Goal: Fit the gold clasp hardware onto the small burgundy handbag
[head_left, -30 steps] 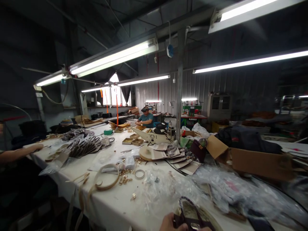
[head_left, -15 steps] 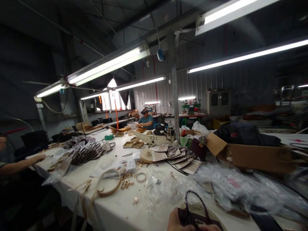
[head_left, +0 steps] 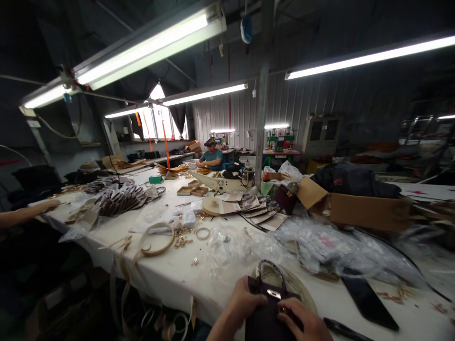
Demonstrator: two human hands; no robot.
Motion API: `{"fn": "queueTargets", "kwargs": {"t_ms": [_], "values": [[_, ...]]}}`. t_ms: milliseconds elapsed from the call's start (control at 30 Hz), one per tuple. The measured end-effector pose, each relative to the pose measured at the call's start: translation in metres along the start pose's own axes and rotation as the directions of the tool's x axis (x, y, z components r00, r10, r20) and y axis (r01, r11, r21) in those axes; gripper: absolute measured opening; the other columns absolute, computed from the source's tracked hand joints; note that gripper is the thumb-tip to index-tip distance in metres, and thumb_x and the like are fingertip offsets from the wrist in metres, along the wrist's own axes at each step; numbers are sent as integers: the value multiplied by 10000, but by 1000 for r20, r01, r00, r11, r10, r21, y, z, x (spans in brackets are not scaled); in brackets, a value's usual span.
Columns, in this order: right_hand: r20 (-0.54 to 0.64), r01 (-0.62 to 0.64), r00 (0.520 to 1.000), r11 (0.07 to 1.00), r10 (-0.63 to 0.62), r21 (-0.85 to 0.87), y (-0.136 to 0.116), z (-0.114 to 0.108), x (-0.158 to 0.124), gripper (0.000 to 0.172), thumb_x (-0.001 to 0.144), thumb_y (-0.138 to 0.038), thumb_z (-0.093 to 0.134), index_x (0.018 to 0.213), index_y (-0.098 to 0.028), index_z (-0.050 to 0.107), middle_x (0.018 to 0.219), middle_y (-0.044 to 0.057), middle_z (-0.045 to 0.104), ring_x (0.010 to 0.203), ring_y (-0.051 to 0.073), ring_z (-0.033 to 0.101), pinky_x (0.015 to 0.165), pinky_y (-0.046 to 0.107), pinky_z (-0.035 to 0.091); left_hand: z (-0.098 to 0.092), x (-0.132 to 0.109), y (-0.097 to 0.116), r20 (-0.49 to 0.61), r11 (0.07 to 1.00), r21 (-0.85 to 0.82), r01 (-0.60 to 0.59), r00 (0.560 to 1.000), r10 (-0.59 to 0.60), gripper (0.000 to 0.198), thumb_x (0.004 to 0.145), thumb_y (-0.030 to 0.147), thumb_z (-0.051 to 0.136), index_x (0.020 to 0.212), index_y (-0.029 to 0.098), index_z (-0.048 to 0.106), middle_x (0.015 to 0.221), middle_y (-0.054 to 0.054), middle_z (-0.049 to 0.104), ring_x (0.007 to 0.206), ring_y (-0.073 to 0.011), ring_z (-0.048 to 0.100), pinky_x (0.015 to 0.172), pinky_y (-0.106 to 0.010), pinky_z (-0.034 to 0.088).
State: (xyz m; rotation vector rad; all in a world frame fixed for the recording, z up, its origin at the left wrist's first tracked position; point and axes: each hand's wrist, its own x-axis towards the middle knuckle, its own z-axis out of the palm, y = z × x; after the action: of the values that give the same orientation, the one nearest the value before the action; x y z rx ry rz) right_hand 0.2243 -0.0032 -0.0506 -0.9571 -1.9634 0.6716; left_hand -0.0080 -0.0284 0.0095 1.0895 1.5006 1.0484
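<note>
A small dark purple handbag (head_left: 267, 308) with a looped handle and a metal clasp stands at the near edge of the white table (head_left: 167, 279). My left hand (head_left: 245, 300) grips its left side with curled fingers. On the front of the bag, by the clasp, my right hand (head_left: 301, 322) lies with its fingers bent over the flap. Under the bag shows a round pale disc (head_left: 302, 291).
Crumpled clear plastic bags (head_left: 320, 246), gold fittings (head_left: 183, 241), tan strap loops (head_left: 156, 244), flat cards and an open cardboard box (head_left: 355, 208) cover the table. A black flat piece (head_left: 366, 296) lies right. Another person's arm (head_left: 24, 213) reaches in at the left; a seated person (head_left: 212, 158) works at the far end.
The view has tipped downward, so both my hands and the whole bag now show. The bag's handle stands upright. The arm at the left stays on the table.
</note>
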Motion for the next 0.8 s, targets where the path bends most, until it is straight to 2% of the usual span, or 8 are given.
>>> {"fn": "queueTargets", "kwargs": {"t_ms": [33,133,233,367,500,700,800], "values": [[32,5,999,1000,-4,-15,-6,-6,0,224,1023,-501,731,1067,-371,907,1069,114,854,987,362,848,858,444,736,0,-3,5,4,1000,25,2,1000,-2,413,593,157,816,1004,131,782,996,-106,831,981,-338,774,827,-379,606],[102,14,995,997,-6,-73,-38,-24,0,346,1100,-305,569,1268,-327,870,1205,120,822,1088,329,818,978,470,694,-2,-6,9,27,999,40,-13,1000,12,365,668,179,833,1026,117,794,1031,-106,840,1022,-319,767,890,-365,592],[16,34,999,997,-33,-73,-58,-32,3,312,1128,-273,573,1284,-276,843,1238,122,808,1166,314,780,1071,492,648,-3,1,-2,77,998,48,-40,996,36,323,746,231,823,1049,118,811,1061,-98,843,1026,-303,757,910,-360,578],[-24,19,999,991,-22,-133,-51,-31,-2,227,1118,-277,661,1224,-267,862,1192,101,839,1151,307,776,1097,496,630,-3,9,-14,90,995,69,-73,994,67,310,770,271,824,1045,129,814,1033,-86,840,1005,-295,748,860,-344,563],[-13,-14,1000,994,12,-112,-39,-33,-11,198,1086,-257,704,1148,-258,891,1164,90,853,1082,287,808,1029,460,664,-3,9,-12,94,990,106,-98,992,88,304,778,303,830,1019,119,821,1006,-103,838,924,-282,740,780,-329,535],[191,4,981,990,24,-140,-47,-53,2,208,1064,-189,691,1117,-243,884,1145,77,846,1050,263,806,1011,420,652,-3,10,-11,84,982,139,-128,990,117,301,783,272,822,1042,118,826,1032,-103,847,959,-286,747,814,-333,522],[204,6,979,985,29,-171,-55,-52,9,208,1049,-186,725,1200,-243,857,1177,76,838,1088,270,796,1051,433,637,-3,9,-11,74,981,146,-128,990,118,291,781,268,826,1027,113,823,1004,-105,843,934,-288,744,807,-340,525]]}}
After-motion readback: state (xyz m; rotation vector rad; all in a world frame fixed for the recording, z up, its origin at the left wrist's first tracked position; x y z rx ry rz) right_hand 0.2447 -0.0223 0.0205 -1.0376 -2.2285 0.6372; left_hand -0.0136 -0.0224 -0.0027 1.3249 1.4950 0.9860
